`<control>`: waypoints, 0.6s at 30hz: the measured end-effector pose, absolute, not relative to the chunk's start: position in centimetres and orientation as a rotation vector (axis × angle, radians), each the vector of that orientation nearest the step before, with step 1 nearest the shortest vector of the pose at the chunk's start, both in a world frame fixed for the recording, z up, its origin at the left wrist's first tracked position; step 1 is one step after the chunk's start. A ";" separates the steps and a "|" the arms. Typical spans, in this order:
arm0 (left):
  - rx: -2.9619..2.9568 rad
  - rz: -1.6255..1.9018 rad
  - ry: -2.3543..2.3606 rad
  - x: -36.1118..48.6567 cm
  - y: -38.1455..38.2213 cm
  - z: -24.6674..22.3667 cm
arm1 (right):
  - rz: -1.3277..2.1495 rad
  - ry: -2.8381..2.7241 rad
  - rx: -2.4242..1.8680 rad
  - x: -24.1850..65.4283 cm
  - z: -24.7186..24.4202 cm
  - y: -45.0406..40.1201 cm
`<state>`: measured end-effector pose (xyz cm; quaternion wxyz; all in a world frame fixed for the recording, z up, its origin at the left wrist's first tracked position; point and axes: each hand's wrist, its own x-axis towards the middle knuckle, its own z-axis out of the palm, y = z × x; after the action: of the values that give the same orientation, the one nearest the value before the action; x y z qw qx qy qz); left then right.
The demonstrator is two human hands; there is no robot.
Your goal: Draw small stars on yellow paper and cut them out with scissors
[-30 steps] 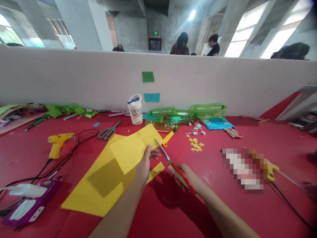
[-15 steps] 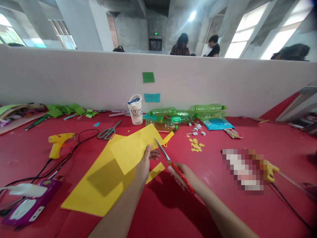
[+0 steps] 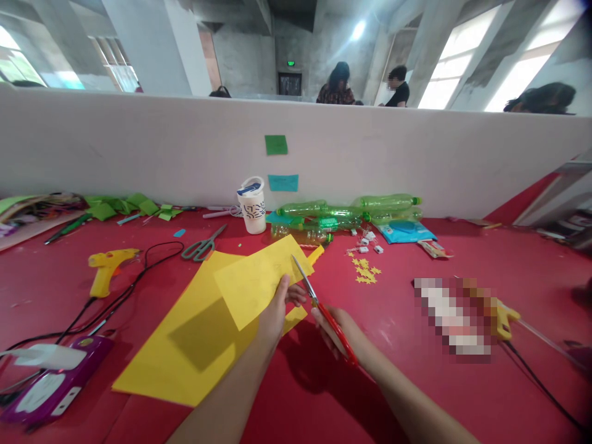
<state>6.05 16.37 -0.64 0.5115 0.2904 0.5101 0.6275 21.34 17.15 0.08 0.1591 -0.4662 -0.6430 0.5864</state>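
A piece of yellow paper (image 3: 254, 277) is pinched in my left hand (image 3: 277, 308), held above the table with the thumb on its face. My right hand (image 3: 340, 333) grips red-handled scissors (image 3: 330, 317), whose blades point up and left and overlap the paper's right part. Whether the blades are cutting into it I cannot tell. Under the raised piece lies a larger yellow sheet (image 3: 171, 370) on the red table. A small yellow paper strip (image 3: 296, 317) rests beside my left hand, partly hidden by it. Several yellow stars (image 3: 365, 271) lie farther off to the right.
Green plastic bottles (image 3: 342, 213) and a white cup (image 3: 252, 206) stand by the partition. Grey scissors (image 3: 202, 246), a yellow glue gun (image 3: 107, 268) and a purple power strip (image 3: 60, 385) lie left. Another glue gun (image 3: 504, 319) lies right, its cable running to the table's edge.
My left hand has shifted slightly right with the paper, bringing it farther over the scissor blades and covering more of the small strip. My right hand has barely moved.
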 end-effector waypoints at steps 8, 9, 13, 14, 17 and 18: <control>0.688 1.514 1.225 6.0 16.3 -0.6 | 1.659 -1.822 -1.368 21.3 -0.4 17.4; 0.687 1.513 1.221 6.0 16.4 -0.6 | 1.658 -1.825 -1.370 21.3 -0.4 17.4; 0.690 1.507 1.210 5.7 16.6 -0.9 | 1.669 -1.833 -1.367 21.4 -0.4 17.6; 0.689 1.508 1.210 5.7 16.6 -1.0 | 1.665 -1.837 -1.353 21.5 -0.4 17.6; 0.678 1.484 1.204 5.7 16.6 -1.1 | 1.627 -1.868 -1.298 21.8 -0.3 17.7; 0.682 1.469 1.197 5.7 16.6 -1.1 | 1.616 -1.877 -1.285 22.0 -0.3 17.8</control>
<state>5.69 16.63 -1.10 0.5346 0.2861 0.5023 0.6165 21.97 17.79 -0.28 0.1750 -0.4534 -0.6623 0.5702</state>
